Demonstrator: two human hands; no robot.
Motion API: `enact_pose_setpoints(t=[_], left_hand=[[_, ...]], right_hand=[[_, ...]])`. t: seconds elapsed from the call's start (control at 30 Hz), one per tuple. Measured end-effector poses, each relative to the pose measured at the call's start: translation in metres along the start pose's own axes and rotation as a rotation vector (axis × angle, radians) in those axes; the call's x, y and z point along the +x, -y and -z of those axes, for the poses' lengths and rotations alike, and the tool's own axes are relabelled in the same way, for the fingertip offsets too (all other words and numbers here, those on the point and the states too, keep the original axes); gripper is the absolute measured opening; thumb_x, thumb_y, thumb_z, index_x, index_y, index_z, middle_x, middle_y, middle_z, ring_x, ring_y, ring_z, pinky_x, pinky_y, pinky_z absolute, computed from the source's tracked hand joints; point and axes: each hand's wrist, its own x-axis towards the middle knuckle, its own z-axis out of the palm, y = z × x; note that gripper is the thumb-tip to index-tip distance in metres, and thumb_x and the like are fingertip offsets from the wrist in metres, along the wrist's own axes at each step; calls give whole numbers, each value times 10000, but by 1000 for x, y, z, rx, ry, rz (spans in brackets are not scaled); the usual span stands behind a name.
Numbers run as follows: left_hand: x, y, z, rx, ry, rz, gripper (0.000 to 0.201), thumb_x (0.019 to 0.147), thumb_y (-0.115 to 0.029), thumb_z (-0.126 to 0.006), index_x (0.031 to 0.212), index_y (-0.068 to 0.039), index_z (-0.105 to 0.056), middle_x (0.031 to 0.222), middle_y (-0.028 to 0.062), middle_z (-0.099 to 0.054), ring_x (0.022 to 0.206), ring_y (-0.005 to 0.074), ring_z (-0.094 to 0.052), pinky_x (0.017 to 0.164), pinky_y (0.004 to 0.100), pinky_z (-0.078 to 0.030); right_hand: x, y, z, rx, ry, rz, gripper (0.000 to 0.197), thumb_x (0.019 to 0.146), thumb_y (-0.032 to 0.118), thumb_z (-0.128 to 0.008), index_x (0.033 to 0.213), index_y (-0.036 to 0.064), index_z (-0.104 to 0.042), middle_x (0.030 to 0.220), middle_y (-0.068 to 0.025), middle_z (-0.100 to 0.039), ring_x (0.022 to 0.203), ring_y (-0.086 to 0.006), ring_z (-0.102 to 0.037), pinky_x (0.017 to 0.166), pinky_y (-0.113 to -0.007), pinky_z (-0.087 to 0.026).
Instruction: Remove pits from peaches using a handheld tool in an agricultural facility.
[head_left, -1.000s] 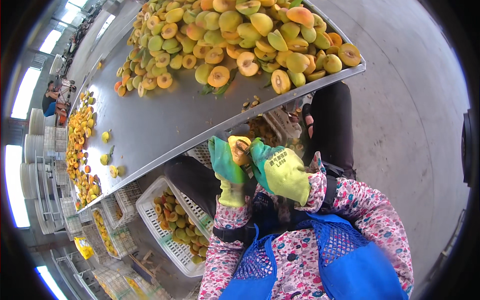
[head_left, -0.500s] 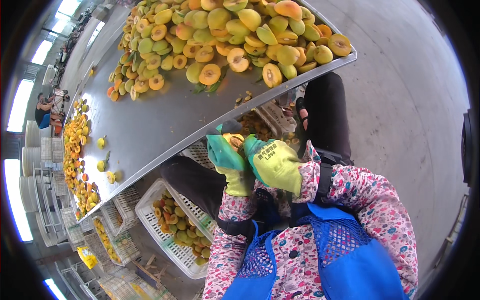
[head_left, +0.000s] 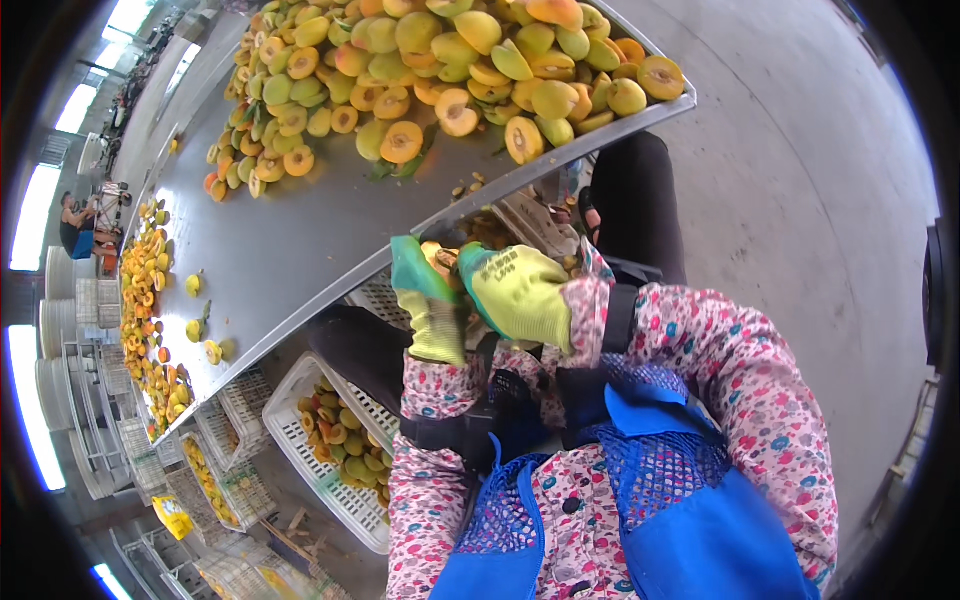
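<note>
Both my hands wear yellow-green gloves with teal palms and meet just in front of a metal table's edge. My left hand (head_left: 430, 305) is closed around a cut apricot half (head_left: 441, 262), its orange flesh turned up. Against that fruit press the curled fingers of my right hand (head_left: 518, 290); whatever they may hold is hidden. On the metal table (head_left: 300, 235) beyond lies a large heap of apricots (head_left: 403, 142), many of them halved, some with the brown pit showing.
A white slotted crate (head_left: 335, 487) with apricots stands on the floor left of my leg. More fruit (head_left: 150, 300) lines the table's far left side. Pits and scraps lie below the table edge. Stacked crates (head_left: 215, 480) and a seated person (head_left: 75, 222) are farther left.
Both hands, still together at the apricot half, appear slightly farther left and higher in the picture. The whole view has shifted a little too.
</note>
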Motion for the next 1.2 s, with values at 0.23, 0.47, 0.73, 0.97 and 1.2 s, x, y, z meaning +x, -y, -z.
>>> enact_pose_setpoints(t=[0.23,0.47,0.73,0.97,1.2], left_hand=[[-30,29,-20,-494,-144,207,379,965,-304,-412,933,28,-590,699,43,-550,576,112,-491,533,245,-395],[-9,14,-14,-710,-124,377,457,959,-362,-422,883,43,-621,691,66,-604,560,112,-507,526,234,-407],[3,-14,-18,-666,-148,600,466,941,-355,-459,647,-3,-538,554,34,-511,458,115,-487,446,248,-398],[-7,11,-19,-68,18,190,320,914,-248,-510,682,-35,-453,518,13,-470,452,117,-512,417,237,-384],[-11,-2,-24,-717,-109,598,356,929,-237,-500,639,-32,-479,537,17,-488,459,106,-478,437,238,-387]], right_hand=[[-22,-9,-22,751,4,-50,272,698,162,-630,867,-20,-519,665,-193,-588,622,-362,-596,550,-430,-470],[-20,-5,-4,297,91,-40,353,692,168,-641,944,-34,-499,608,-93,-573,508,-221,-592,471,-347,-444],[-23,-15,3,203,114,63,364,699,123,-630,956,-92,-488,615,-102,-579,494,-234,-594,456,-344,-442],[-24,-11,12,335,272,11,319,730,156,-630,860,-98,-487,557,-129,-560,470,-259,-590,430,-365,-443],[-30,-16,-13,685,171,-98,237,739,147,-622,838,-37,-510,584,-142,-566,499,-293,-580,462,-401,-456]])
